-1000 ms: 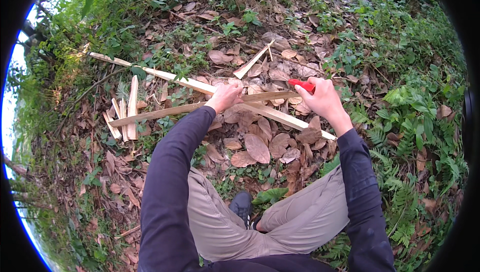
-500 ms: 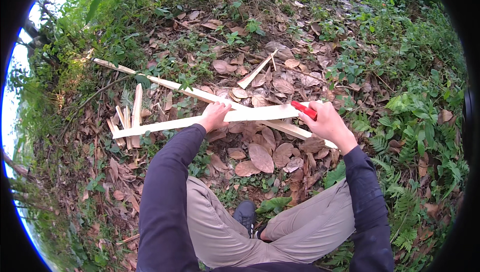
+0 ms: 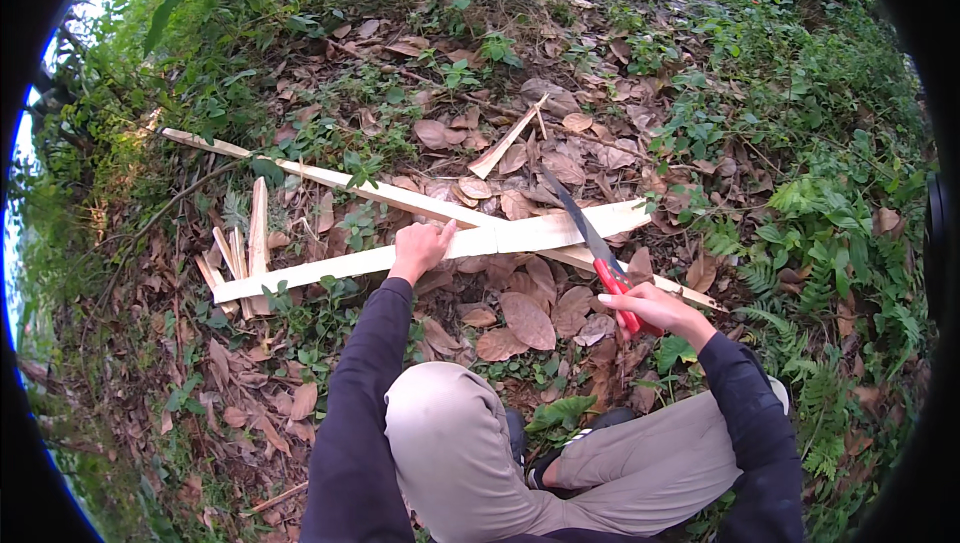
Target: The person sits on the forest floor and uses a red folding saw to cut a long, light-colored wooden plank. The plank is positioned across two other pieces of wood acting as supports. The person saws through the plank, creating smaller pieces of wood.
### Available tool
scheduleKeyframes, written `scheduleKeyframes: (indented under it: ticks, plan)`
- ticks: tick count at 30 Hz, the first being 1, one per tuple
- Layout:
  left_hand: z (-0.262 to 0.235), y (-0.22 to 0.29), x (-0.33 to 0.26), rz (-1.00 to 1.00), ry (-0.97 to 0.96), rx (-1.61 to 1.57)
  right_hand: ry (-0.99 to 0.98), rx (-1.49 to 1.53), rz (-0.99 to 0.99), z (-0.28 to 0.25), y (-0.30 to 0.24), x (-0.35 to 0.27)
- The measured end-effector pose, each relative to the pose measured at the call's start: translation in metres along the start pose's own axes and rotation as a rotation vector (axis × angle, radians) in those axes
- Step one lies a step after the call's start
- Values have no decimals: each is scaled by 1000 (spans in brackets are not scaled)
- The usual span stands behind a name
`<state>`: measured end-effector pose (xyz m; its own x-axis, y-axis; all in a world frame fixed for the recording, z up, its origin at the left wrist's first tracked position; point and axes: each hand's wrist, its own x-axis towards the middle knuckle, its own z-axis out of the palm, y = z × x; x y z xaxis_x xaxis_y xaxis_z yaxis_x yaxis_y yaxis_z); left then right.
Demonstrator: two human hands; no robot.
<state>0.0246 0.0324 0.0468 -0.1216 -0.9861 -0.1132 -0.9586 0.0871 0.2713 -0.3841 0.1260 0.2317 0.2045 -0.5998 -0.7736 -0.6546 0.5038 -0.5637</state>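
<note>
- Landmark: the pale board (image 3: 340, 268), bare wood, long and flat. It slants over the leaf litter (image 3: 525, 318) and crosses above a long strip (image 3: 340, 180).
- My left fingers (image 3: 430, 235) are clamped over the board near its middle; their tips are hidden, so I cannot tell how far under they reach.
- My right fingers (image 3: 622, 301) are wrapped round the handle of a red-handled saw (image 3: 610, 278), on the near side of the board. Its dark blade crosses the board close to the ragged right end; teeth too small to make out.
- Other wood: short pieces (image 3: 259, 228) by the board's left end; a split piece (image 3: 508, 146) beyond the board.
- Handling, judged: board light for its length, stiff, though the thin section may flex or rock over the strip beneath. Dry-looking, so probably not slippery. Ragged end likely splintery and weak.
- Best hold, judged: flat faces, left of the blade, fingers well clear of it.
</note>
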Motion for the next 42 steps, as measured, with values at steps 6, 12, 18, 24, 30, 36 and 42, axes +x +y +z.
scheduleKeyframes:
  ticks: [6, 12, 18, 24, 30, 36, 42]
  plan:
    - [11, 3, -1, 178, 490, 48, 280, 32, -59, 54, 56, 18]
    - [22, -3, 0, 248, 669, 43, 128, 593, -294, 77, 61, 27]
    - [23, -3, -4, 113, 550, -16, 160, 930, -446, 101, 39, 21]
    - [10, -6, 12, -39, 134, 36, 607, 362, -608, 137, 10, 7]
    - [6, -8, 23, -131, -12, -30, 921, 262, -657, 173, 7, 17]
    - [-3, -3, 32, -238, -163, -62, 832, 299, -702, 198, -2, 47]
    - [-7, -8, 39, -278, -293, -119, 752, 410, -698, 202, 3, 72]
